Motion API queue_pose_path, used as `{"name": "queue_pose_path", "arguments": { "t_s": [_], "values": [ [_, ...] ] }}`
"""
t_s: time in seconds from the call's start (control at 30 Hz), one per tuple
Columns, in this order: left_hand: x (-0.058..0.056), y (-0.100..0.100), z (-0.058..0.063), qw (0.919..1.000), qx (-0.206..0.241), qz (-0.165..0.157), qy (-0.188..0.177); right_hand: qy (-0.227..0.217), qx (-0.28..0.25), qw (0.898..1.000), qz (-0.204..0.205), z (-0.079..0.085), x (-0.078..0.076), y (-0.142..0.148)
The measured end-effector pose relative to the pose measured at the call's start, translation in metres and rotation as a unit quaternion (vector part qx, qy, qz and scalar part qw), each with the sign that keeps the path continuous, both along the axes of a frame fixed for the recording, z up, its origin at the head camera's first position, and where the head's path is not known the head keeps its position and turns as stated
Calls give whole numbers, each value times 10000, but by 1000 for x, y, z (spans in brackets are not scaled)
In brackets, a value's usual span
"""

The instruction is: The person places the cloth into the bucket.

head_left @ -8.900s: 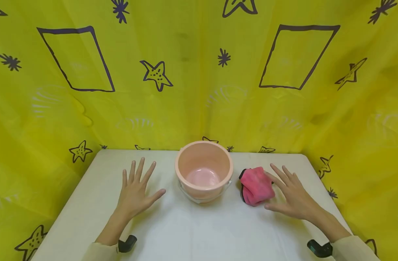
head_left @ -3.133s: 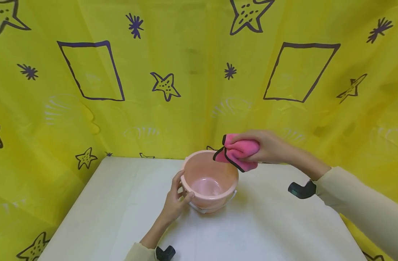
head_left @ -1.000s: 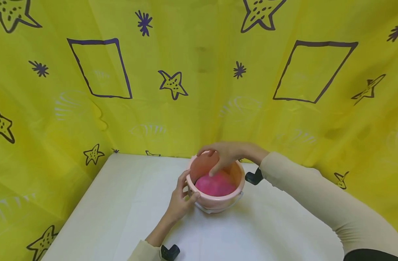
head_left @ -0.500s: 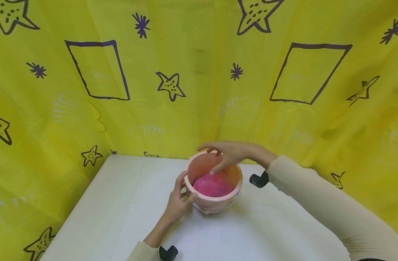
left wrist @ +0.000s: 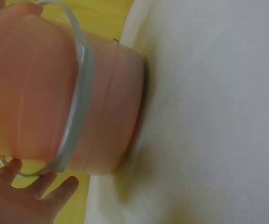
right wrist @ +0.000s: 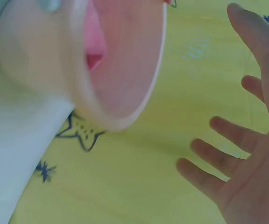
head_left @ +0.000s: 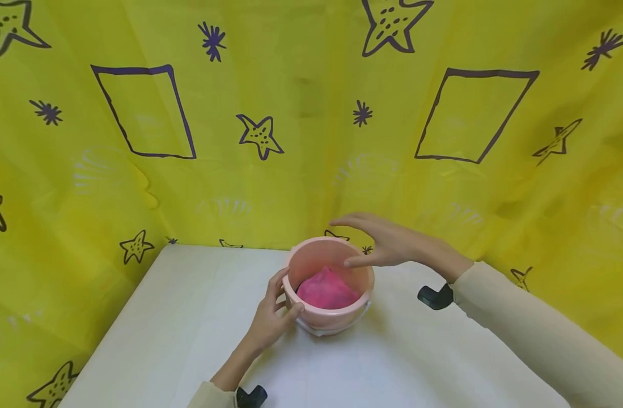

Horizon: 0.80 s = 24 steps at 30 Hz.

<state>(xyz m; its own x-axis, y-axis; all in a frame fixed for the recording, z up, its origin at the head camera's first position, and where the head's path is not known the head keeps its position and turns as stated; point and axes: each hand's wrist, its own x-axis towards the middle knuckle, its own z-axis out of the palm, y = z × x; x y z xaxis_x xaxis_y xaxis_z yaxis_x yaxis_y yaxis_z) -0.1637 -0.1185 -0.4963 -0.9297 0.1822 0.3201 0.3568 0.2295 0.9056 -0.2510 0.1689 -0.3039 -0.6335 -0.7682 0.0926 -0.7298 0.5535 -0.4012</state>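
A light pink bucket (head_left: 331, 321) stands upright near the back of the table. Inside it lies a crumpled pink cloth (head_left: 326, 292) with a dark edging. My left hand (head_left: 270, 318) grips the rim at the bucket's left side, its thumb at the front. In the left wrist view, the fingers of the left hand (left wrist: 20, 198) appear beside the bucket's wall and pale grey handle (left wrist: 81, 93). Above the right side of the rim hovers my right hand (head_left: 388, 242), fingers extended, holding nothing. The right wrist view shows that hand (right wrist: 251, 158) apart from the bucket (right wrist: 36, 51).
The table (head_left: 199, 300) has a white cover. A yellow curtain (head_left: 311, 187) with drawn stars and shells hangs behind it and at both sides. The bucket's handle hangs down along its front. Each wrist carries a small dark device (head_left: 436, 296).
The cloth went from the table, right of the bucket, into it, carried by my right hand. That hand has let go and drawn up and right. My left hand took the rim earlier and stays there.
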Motion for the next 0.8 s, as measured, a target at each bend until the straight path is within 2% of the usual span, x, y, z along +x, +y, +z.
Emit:
{"name": "queue_pose_path", "arguments": {
  "t_s": [0.17,0.37,0.5,0.67,0.8],
  "values": [
    [5,-5,10,9998,-164,-69,-121,586,27,9977,-327,-7,9,22],
    [6,-16,20,9964,-823,-15,214,1108,138,9914,-678,-23,19,48],
    [3,-29,27,9928,-1128,144,384,1401,217,9853,-951,-35,25,65],
    [-1,-48,31,9877,-1412,415,521,1473,304,9794,-1345,-47,34,80],
    [-1,-61,28,9770,-1911,668,665,1570,307,9735,-1633,-63,41,88]
  ]
}}
